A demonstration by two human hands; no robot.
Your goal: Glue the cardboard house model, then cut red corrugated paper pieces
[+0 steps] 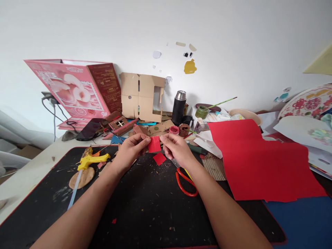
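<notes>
Between my two hands a small square of red corrugated paper (155, 144) is held up above the black mat. My left hand (135, 146) pinches its left edge between thumb and fingers. At its upper right edge, my right hand (176, 147) pinches with thumb and forefinger. Just below lies a second piece of red corrugated cardboard (159, 159), flat on the mat. Red-handled scissors (183, 188) rest under my right wrist, their blades partly hidden by the hand.
A yellow glue gun (93, 159) sits on a wooden disc (82, 178) at left. A large red sheet (264, 162) covers the right side. Behind the hands stand a black thermos (178, 109), paint jars (201, 112), cut cardboard (131, 100) and a pink box (75, 90).
</notes>
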